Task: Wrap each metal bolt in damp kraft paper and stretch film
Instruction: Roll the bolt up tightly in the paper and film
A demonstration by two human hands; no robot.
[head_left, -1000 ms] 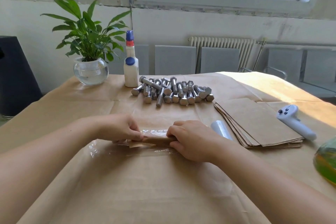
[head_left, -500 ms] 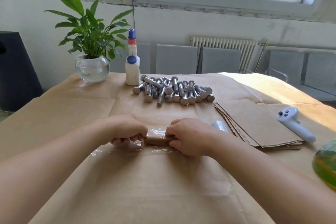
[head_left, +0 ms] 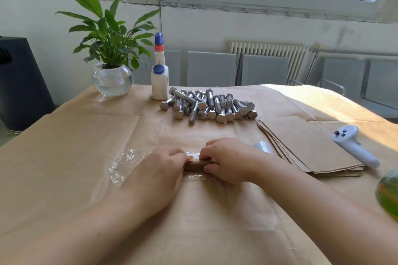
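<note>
Both hands, left hand (head_left: 165, 170) and right hand (head_left: 224, 160), grip the paper-wrapped bolt (head_left: 195, 165) between them.

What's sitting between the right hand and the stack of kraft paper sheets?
In the head view, a stretch film roll lies between the right hand and the kraft paper stack.

Paper-wrapped bundle (head_left: 197, 165) – ends hidden by hands; green object (head_left: 388, 192) – cut off
</note>
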